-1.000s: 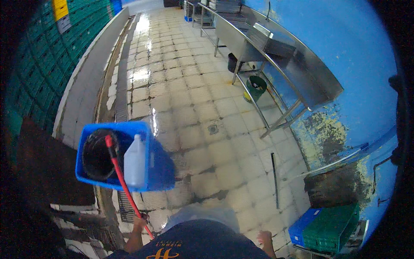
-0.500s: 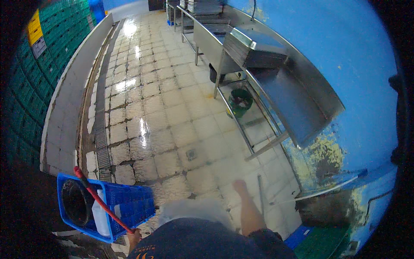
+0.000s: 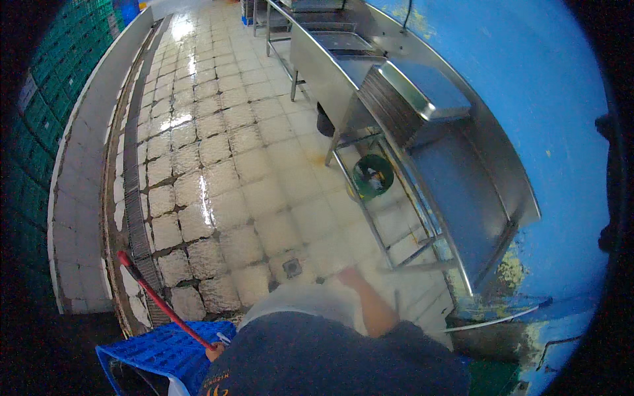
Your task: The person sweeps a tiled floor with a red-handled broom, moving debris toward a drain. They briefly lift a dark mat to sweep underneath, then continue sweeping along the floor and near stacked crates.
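Observation:
My left hand (image 3: 214,351) is at the lower edge, its fingers wrapped round a long red stick (image 3: 165,307) with a darker end. The stick slants up and leftward over the corner of a blue slatted plastic crate (image 3: 162,350). Inside the crate part of a white container (image 3: 177,387) shows, cut off by the lower edge. Over the tiled floor hangs my right hand (image 3: 350,278), with the forearm stretched forward. Motion blurs its fingers, and I make out nothing in it. A thin grey rod (image 3: 397,302) appears beside that forearm; what it belongs to is unclear.
To the right runs a steel sink bench (image 3: 456,178) bearing stacked metal trays (image 3: 422,92). Beneath it stands a green bucket (image 3: 373,177). A drain grate (image 3: 135,224) follows the low wall (image 3: 86,165) at left, with green crates (image 3: 59,86) beyond. The floor tiles (image 3: 218,178) look wet.
The view has moved forward; the crate now lies lower, with less of its inside showing. My left hand keeps its hold on the red stick. My right hand sits slightly further left.

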Demonstrator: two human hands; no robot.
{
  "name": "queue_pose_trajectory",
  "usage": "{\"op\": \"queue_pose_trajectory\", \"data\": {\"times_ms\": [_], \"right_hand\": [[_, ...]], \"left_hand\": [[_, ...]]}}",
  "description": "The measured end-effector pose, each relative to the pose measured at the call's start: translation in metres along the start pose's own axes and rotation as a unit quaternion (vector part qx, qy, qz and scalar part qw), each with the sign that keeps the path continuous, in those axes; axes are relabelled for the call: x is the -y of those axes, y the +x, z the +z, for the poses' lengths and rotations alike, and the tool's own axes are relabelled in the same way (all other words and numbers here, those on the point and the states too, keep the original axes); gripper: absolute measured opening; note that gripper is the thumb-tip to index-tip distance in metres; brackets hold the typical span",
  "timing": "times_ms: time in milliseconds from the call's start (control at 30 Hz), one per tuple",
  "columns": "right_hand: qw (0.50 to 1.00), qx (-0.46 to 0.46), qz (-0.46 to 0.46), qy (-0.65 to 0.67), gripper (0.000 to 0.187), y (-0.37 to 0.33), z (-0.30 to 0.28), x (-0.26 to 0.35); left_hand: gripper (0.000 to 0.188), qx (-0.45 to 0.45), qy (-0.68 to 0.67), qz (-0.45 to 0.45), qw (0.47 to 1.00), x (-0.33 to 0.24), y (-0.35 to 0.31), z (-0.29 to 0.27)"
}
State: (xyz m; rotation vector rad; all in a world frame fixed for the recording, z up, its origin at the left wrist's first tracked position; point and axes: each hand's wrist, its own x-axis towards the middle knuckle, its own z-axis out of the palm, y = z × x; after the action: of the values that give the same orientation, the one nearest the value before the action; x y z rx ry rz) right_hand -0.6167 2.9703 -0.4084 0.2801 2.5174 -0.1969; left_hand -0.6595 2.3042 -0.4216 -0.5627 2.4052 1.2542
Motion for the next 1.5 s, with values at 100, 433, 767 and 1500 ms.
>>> {"op": "queue_pose_trajectory", "data": {"times_ms": [100, 433, 767, 1500], "right_hand": [[0.995, 0.09, 0.035, 0.007, 0.024, -0.032, 0.034, -0.03], [0.875, 0.135, 0.191, 0.425, 0.024, 0.249, -0.142, -0.114], [0.807, -0.082, -0.056, 0.582, 0.013, 0.755, -0.57, -0.02], [0.906, 0.194, 0.117, 0.356, 0.017, 1.133, -0.776, 0.093]], "left_hand": [[0.012, 0.0, -0.13, -0.043, 0.991, -0.079, 0.064, 0.003], [0.018, -0.088, -0.035, -0.074, 0.993, -0.343, 0.282, 0.039], [0.033, -0.121, 0.092, -0.08, 0.985, -0.473, 0.417, 0.092], [0.032, -0.145, -0.094, -0.164, 0.971, -0.864, 1.079, 0.024]]}}
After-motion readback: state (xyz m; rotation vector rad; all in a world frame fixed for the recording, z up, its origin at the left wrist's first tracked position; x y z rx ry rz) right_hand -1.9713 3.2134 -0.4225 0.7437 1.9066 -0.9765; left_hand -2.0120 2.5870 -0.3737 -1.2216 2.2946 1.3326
